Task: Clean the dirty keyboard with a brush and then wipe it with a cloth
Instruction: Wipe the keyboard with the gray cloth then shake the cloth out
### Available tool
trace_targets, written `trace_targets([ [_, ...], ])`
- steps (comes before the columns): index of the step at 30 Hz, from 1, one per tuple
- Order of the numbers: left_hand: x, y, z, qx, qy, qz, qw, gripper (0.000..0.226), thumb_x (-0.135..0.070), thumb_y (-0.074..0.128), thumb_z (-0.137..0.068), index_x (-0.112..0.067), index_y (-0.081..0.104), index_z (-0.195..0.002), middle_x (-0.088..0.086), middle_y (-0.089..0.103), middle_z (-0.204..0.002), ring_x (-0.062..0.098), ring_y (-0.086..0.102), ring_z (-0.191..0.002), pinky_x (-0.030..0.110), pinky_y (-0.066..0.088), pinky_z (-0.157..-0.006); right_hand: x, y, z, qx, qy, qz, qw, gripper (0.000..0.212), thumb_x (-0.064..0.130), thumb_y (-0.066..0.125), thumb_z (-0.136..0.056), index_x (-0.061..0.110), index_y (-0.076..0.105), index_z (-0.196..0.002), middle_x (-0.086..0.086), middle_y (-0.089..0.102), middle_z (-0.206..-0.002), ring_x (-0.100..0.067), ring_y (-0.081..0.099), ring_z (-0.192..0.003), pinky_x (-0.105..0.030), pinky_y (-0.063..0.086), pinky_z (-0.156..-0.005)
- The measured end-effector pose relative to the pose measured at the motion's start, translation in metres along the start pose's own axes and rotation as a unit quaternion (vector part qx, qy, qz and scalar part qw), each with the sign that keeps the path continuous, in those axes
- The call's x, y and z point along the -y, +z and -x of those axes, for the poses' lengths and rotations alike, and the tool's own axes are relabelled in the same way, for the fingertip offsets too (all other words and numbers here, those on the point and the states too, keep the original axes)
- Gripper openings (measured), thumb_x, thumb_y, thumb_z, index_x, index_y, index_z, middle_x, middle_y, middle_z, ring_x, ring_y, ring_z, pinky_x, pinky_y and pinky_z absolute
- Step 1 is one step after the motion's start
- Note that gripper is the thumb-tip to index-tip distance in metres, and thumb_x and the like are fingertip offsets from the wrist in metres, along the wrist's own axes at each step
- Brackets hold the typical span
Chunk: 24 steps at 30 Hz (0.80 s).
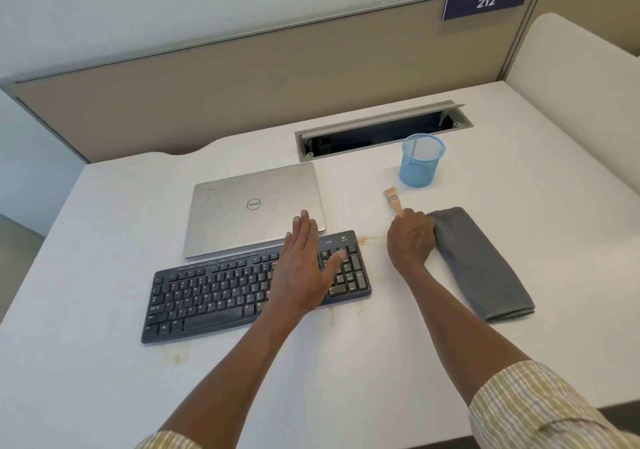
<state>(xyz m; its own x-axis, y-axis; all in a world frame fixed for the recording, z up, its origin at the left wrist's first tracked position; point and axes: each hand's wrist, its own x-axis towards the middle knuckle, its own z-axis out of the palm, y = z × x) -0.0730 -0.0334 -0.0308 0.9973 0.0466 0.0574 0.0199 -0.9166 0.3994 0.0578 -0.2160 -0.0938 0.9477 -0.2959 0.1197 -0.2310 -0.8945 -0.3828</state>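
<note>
A black keyboard (214, 292) lies on the white desk, angled slightly, with brownish dust specks around its right end. My left hand (304, 261) lies flat over the keyboard's right part, fingers straight. A small brush (393, 199) with pale bristles and a wooden handle lies right of the keyboard. My right hand (412, 237) curls around the handle's near end. A folded grey cloth (481, 265) lies just right of that hand.
A closed silver laptop (252, 206) sits right behind the keyboard. A blue mesh cup (420, 161) stands behind the brush. An open cable tray (381, 129) is set into the desk (104, 379) further back, in front of a beige partition.
</note>
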Motion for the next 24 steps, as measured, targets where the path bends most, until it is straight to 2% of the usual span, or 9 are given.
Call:
trace_targets([
  [3, 0.000, 0.001, 0.001, 0.003, 0.010, 0.005, 1.000, 0.083, -0.063, 0.032, -0.102, -0.012, 0.003, -0.162, -0.001, -0.012, -0.168, 0.010, -0.015, -0.154, 0.025, -0.007, -0.124, -0.005, 0.001, -0.002, 0.000, 0.005, 0.020, 1.000, 0.021, 0.016, 0.049, -0.097, 0.006, 0.067, -0.094, -0.013, 0.056, -0.100, -0.030, 0.052, -0.093, -0.032, 0.034, -0.066],
  [6, 0.002, 0.001, 0.003, 0.011, 0.014, 0.006, 1.000, 0.083, -0.062, 0.033, -0.102, -0.012, 0.004, -0.162, -0.001, -0.012, -0.169, 0.011, -0.014, -0.155, 0.026, -0.006, -0.125, -0.006, 0.001, -0.004, 0.007, 0.006, 0.027, 1.000, 0.023, 0.017, 0.051, -0.096, 0.004, 0.069, -0.092, -0.014, 0.057, -0.100, -0.031, 0.052, -0.094, -0.034, 0.038, -0.063],
  [13, 0.007, 0.000, 0.012, 0.031, 0.014, 0.002, 0.999, 0.086, -0.066, 0.029, -0.101, -0.013, 0.002, -0.162, -0.002, -0.013, -0.169, 0.010, -0.015, -0.155, 0.026, -0.005, -0.125, -0.007, -0.009, -0.002, 0.016, 0.003, 0.011, 1.000, 0.025, 0.023, 0.050, -0.096, 0.003, 0.066, -0.096, -0.016, 0.055, -0.105, -0.033, 0.050, -0.102, -0.037, 0.042, -0.072],
  [16, 0.005, 0.003, 0.013, 0.033, 0.013, 0.005, 0.999, 0.085, -0.064, 0.032, -0.101, -0.013, 0.004, -0.163, -0.002, -0.011, -0.169, 0.010, -0.014, -0.155, 0.028, -0.002, -0.125, -0.013, -0.023, 0.003, 0.006, -0.035, -0.022, 0.999, 0.021, 0.012, 0.049, -0.095, 0.001, 0.066, -0.103, -0.016, 0.055, -0.107, -0.031, 0.052, -0.100, -0.034, 0.042, -0.076],
  [19, 0.001, 0.008, 0.016, 0.028, 0.013, 0.018, 0.999, 0.083, -0.062, 0.035, -0.102, -0.013, 0.005, -0.162, -0.003, -0.010, -0.169, 0.010, -0.012, -0.155, 0.030, 0.000, -0.126, -0.032, -0.043, 0.004, -0.013, -0.030, -0.078, 0.996, 0.030, 0.000, 0.049, -0.091, 0.004, 0.063, -0.117, -0.013, 0.054, -0.112, -0.029, 0.052, -0.107, -0.036, 0.047, -0.079],
  [22, -0.003, 0.014, 0.021, 0.031, 0.016, 0.028, 0.999, 0.085, -0.064, 0.031, -0.101, -0.012, 0.005, -0.163, -0.002, -0.009, -0.169, 0.010, -0.012, -0.155, 0.029, -0.002, -0.125, -0.060, -0.067, 0.002, -0.051, -0.014, -0.076, 0.996, 0.025, 0.010, 0.053, -0.093, 0.005, 0.063, -0.116, -0.015, 0.053, -0.114, -0.032, 0.051, -0.107, -0.037, 0.047, -0.084],
  [24, -0.006, 0.017, 0.026, 0.033, 0.020, 0.024, 0.999, 0.087, -0.067, 0.028, -0.098, -0.012, 0.005, -0.162, -0.002, -0.009, -0.169, 0.010, -0.013, -0.155, 0.026, -0.006, -0.123, -0.079, -0.081, -0.002, -0.044, 0.026, -0.042, 0.998, 0.028, 0.017, 0.053, -0.095, 0.004, 0.060, -0.119, -0.019, 0.052, -0.117, -0.036, 0.048, -0.109, -0.040, 0.044, -0.088],
])
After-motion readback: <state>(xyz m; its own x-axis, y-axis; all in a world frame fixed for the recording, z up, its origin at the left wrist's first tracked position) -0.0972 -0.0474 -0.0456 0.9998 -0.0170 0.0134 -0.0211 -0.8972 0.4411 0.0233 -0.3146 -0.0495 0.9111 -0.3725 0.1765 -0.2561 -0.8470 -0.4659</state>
